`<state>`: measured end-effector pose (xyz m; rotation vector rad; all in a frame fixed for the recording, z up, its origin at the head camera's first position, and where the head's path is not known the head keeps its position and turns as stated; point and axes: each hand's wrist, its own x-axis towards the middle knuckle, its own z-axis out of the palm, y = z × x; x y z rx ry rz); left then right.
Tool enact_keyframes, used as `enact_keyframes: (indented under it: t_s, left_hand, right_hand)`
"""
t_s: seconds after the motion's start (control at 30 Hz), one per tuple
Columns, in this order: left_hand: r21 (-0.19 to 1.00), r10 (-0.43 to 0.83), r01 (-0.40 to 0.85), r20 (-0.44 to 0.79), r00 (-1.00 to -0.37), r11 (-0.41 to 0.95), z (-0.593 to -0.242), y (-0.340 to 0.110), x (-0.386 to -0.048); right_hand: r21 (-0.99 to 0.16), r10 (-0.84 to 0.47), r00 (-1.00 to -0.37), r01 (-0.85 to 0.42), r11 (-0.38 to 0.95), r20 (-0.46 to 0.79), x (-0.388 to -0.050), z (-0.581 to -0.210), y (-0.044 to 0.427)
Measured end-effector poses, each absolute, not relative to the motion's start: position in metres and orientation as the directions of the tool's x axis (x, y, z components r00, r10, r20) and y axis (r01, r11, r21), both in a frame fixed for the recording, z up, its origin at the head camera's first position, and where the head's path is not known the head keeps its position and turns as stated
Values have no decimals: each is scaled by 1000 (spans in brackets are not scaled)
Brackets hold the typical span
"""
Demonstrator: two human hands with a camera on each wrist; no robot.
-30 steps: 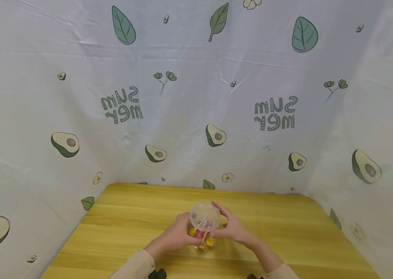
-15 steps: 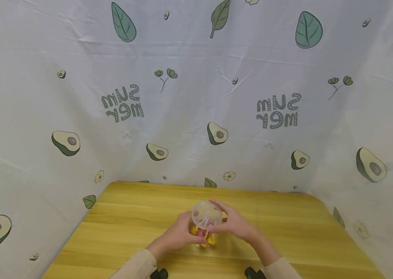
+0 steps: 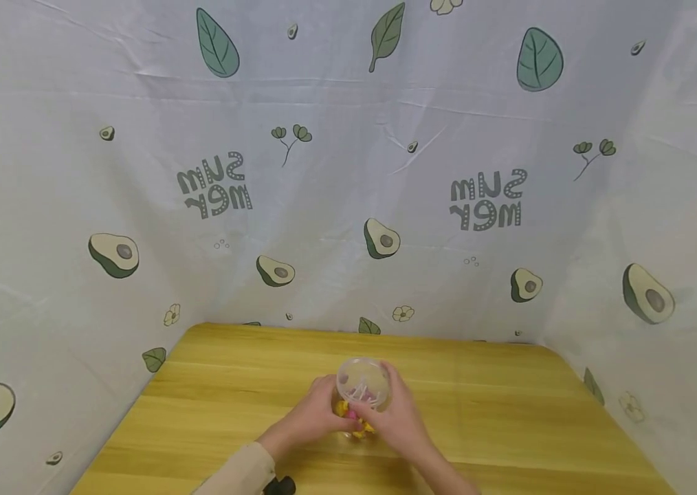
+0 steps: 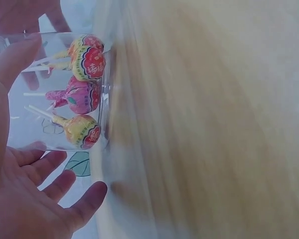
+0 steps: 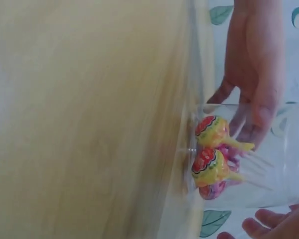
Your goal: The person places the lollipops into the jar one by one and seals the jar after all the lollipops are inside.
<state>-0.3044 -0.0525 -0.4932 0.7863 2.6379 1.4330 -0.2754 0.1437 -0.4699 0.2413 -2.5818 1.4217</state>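
Observation:
A clear plastic jar (image 4: 27,122) stands upright on the table, with several lollipops (image 4: 82,99) at its bottom in yellow and pink wrappers, sticks up. On its top is a round translucent lid (image 3: 361,375). My left hand (image 3: 311,414) grips the jar's side from the left, thumb across the front. Around the lid's right edge curls my right hand (image 3: 399,418), with the thumb at the near side and the fingers behind. The right wrist view shows the lollipops (image 5: 212,167) through the jar wall; the lid lies mostly outside that view.
The wooden table (image 3: 509,412) reaches out on both sides of the jar. A pale curtain (image 3: 324,206) printed with avocados and leaves hangs behind it and along both sides. A dark strap part (image 3: 280,485) shows by my left wrist.
My right hand has turned about the lid: its thumb has swung left across the front, and its forearm has come in closer to the middle. The left hand and the jar stay put.

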Motion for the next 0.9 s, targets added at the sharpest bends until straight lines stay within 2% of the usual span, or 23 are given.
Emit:
enact_keyframes:
  t_s: [0.13,0.27,0.33,0.47,0.57,0.77,0.9]
  left_hand:
    - [792,460,416,195,-866,448,-492,-52,-307]
    - [791,472,413,180,-863,452,-490,-53,-307]
    - [791,475,408,171,-863,456,-489,-54,-307]
    - [796,482,400,158,-862,455,-486,-55,-307]
    - [798,484,397,154,-861,453,-486,-56,-307]
    - [810,484,396,163,-860,433,-490,-55,-309]
    - [819,481,387,158,-862,424,-491,-55,-309]
  right_hand:
    - [-813,-65,-977,-207,544,205,-275,-466,146]
    - [-839,-182,-967,-244,486,176,-285,-460,164]
    - [-851,-285,-944,-285,442,168,-293,-454,175]
    - [-868,-501,-857,-334,367,117,-315,-445,194]
    - [-870,-591,-805,-326,369,51,-328,-441,202]
    - [-875,-636,-770,-278,397,-44,-337,-439,206]
    - [-883,-627,-778,-269,385,-36,-334,-440,204]
